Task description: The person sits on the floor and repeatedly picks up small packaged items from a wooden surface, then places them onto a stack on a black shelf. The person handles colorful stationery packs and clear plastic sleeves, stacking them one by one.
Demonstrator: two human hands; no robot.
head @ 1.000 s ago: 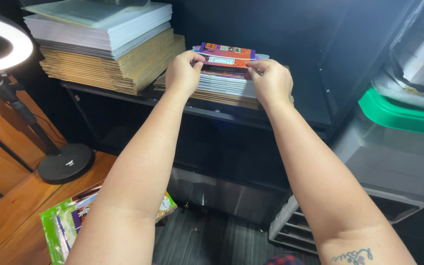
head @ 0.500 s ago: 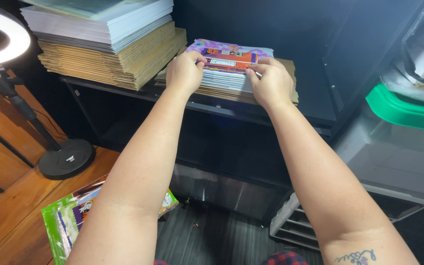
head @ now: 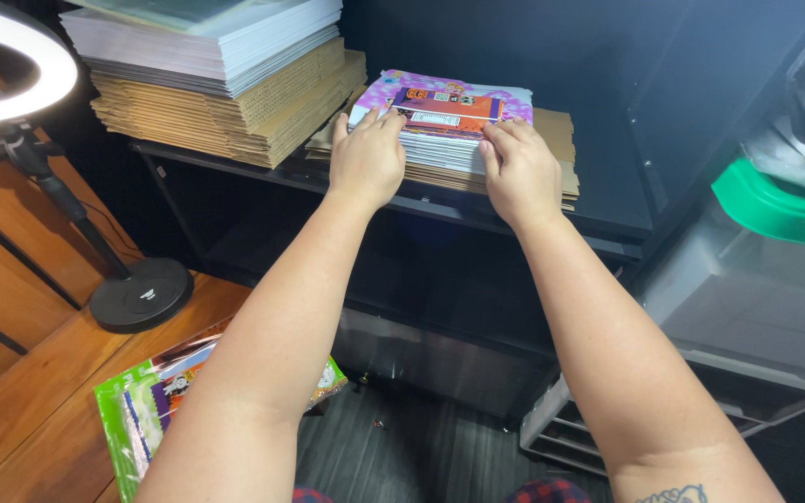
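Both hands flat, fingers spread: left hand (head: pixel 366 160) & right hand (head: pixel 518 171) pressing colourful pack (head: pixel 446 104) onto booklet stack (head: pixel 440 149) on shelf (head: pixel 477 200). Step looks like squaring stack. Next: align edges w/ cardboard below.

Ring light (head: pixel 20 79) cut off at left edge — hands (head: pixel 365 158) hide the stack's (head: pixel 449 140) near edge.

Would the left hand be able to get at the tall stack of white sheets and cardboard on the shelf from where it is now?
Probably yes. The left hand rests on the small colourful stack, and the tall stack stands just beside it on the same shelf, with nothing between them.
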